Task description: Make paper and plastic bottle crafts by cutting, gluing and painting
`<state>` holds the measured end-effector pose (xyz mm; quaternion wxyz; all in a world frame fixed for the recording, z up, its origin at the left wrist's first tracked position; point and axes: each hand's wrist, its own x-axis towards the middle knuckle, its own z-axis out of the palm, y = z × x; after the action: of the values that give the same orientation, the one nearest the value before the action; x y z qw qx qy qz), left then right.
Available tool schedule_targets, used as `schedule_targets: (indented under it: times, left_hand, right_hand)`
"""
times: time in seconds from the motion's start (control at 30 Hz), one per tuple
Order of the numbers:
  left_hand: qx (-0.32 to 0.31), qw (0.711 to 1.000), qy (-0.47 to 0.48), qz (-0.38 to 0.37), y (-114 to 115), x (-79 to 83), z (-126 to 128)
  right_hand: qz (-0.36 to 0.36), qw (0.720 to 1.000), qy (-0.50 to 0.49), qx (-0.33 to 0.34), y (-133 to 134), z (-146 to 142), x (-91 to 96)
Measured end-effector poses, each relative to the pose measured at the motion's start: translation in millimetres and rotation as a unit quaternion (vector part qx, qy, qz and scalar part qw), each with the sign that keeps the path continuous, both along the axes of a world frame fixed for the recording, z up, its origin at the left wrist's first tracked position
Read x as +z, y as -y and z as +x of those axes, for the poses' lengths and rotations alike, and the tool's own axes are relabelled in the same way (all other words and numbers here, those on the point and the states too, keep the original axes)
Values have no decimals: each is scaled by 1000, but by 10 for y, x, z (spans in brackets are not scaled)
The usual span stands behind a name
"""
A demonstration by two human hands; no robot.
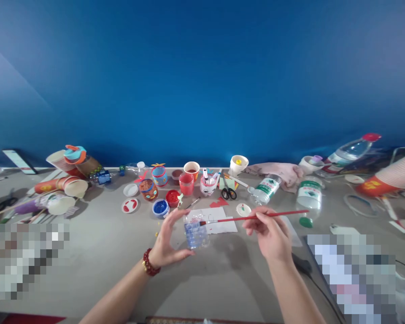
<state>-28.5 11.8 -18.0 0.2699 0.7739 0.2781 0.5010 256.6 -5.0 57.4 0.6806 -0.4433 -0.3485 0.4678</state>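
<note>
My left hand [167,243] is closed around a small clear plastic container [195,233] with blue paint strokes on it, held just above the grey table [97,252]. A red bead bracelet [149,264] sits on that wrist. My right hand [269,233] pinches a red-handled paintbrush [256,217], which lies nearly level with its tip touching the top of the container. A pot of blue paint [160,208] and a pot of red paint [172,197] stand just beyond my left hand.
White paper [216,218] lies behind the container. Scissors [228,192], painted cups [159,175], a red cup [186,183] and plastic bottles [266,189] line the back. Paper cups [62,184] are piled at left, more cups [394,175] at right. A black cable [310,274] runs near my right forearm.
</note>
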Motion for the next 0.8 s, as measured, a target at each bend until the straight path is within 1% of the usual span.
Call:
schedule_targets:
  times: [0.17,0.33,0.5,0.6,0.7,0.73,0.8]
  left_hand:
    - [-9,1000,11,-17,-17,-55,-16]
    - [-8,999,28,-22,-16,-74,-9]
    - [2,1000,18,-23,-18,-33,-2]
    - [1,1000,11,-20,-17,-16,10]
    - [1,1000,10,-17,-13,-16,14]
    - [2,1000,12,-15,-13,-18,12]
    - [1,1000,15,-14,-15,-21,3]
  right_hand:
    - [-7,1000,-7,-28,-27,69,-62]
    - [-6,1000,-8,-11,-37,82,-102]
    - [11,999,1,-45,-20,90,-33]
    - [18,1000,-1,-16,37,-2,21]
    - [21,999,7,23,64,-75,22]
    - [21,999,9,24,60,-73,14]
    - [20,1000,13,-2,39,-29,-5]
